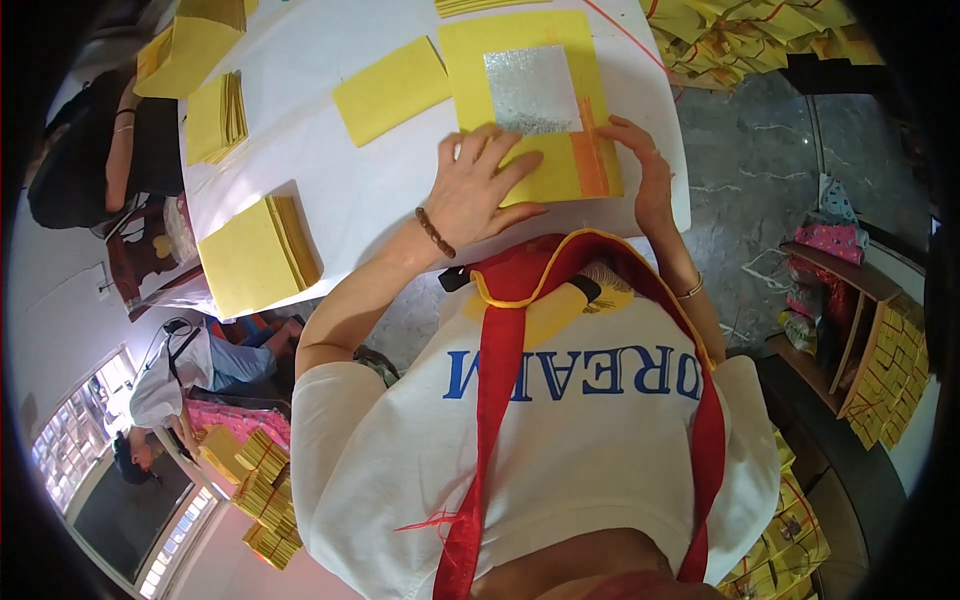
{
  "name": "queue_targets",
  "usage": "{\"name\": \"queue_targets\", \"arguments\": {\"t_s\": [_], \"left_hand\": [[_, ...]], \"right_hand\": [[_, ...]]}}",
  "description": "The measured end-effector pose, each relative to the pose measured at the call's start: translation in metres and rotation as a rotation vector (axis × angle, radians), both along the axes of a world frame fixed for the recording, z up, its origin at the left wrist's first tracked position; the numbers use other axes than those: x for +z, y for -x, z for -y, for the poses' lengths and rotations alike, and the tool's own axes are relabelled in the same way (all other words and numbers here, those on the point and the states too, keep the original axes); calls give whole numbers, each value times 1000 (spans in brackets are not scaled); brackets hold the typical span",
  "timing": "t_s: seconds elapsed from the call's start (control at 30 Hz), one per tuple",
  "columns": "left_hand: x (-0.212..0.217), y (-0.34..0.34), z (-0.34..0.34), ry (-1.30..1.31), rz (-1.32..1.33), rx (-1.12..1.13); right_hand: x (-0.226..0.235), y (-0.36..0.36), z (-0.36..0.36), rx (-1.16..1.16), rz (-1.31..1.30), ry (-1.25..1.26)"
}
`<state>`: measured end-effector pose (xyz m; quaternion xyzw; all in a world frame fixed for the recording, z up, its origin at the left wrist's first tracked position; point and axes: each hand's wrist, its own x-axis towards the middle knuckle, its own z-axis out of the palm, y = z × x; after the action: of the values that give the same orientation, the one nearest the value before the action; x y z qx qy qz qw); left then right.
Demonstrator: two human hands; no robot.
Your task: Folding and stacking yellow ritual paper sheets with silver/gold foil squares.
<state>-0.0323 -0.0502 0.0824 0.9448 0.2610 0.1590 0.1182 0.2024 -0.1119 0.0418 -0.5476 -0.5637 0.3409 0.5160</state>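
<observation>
In front of me, a stack of yellow paper sheets [520,30] lies flat near the table edge. On it rests a silver foil square [532,85], with an orange strip [590,165] along its lower right. My left hand [485,180] lies over the lower left of the stack, fingers spread, fingertips at the foil's lower edge. My right hand [648,175] is at the stack's right edge, fingers apart and curved toward the orange strip. Neither hand grips anything that I can see. A folded yellow paper [392,92] lies just left of the stack.
The white table [350,190] carries more bundles of folded yellow paper [255,255] on its left side. A person in dark clothing [90,150] is at the left edge; another person [195,370] sits lower left. Yellow paper piles [750,40] lie beyond the table's right side.
</observation>
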Motion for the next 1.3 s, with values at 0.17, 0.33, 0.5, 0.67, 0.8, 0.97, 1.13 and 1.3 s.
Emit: {"name": "queue_targets", "arguments": {"t_s": [0.17, 0.33, 0.5, 0.67, 0.8, 0.97, 1.13, 1.3], "left_hand": [[6, -3, -3, 55, 96, -129], [1, -5, -15, 377, 257, -39], [5, -9, -24, 631, 229, 79], [3, -9, -26, 803, 219, 153], [5, -12, -27, 829, 204, 181], [0, -10, -28, 837, 217, 168], [-5, -9, -30, 872, 249, 150], [-2, -10, -32, 915, 244, 143]], "right_hand": [[-2, 1, 1, -50, 96, 5], [-13, -4, -1, 12, -57, 15], [-10, -3, -2, 1, -22, 87], [-12, 1, -2, -45, -44, 115], [-12, 0, -1, -53, -145, 119], [-11, 1, -2, -48, -148, 136], [-14, -1, -2, -31, -110, 129], [-10, 0, -1, -35, -176, 161]]}}
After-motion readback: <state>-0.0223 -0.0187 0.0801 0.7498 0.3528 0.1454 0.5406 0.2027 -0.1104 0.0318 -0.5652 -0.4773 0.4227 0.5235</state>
